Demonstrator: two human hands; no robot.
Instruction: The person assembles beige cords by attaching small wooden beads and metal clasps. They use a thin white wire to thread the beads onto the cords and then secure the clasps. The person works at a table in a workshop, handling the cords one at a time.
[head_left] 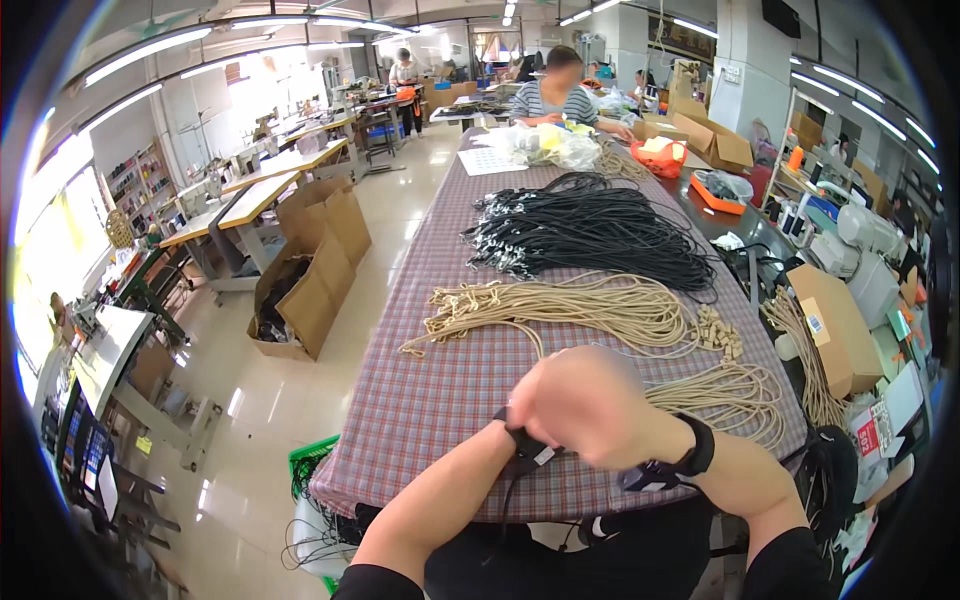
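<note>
Left hand (535,402) and right hand (608,422) together, blurred; grip cannot be told; near table (405,425) edge; tan cords (590,308) just beyond, on table; room left of cords to edge; black cords (600,228) farther; floor carton (335,285) holds dark stuff (284,300); orange tray (722,206), grey bag (730,185) inside.

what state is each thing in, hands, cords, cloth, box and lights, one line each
left hand: overlapping the right hand, grip unclear
right hand: blurred, grip unclear
upper tan cords: bundled, lying stretched out
lower tan cords: lying in loose loops
black cords: heaped, spread out
checked cloth: spread out
floor box: open, dark contents
ceiling light: lit
</note>
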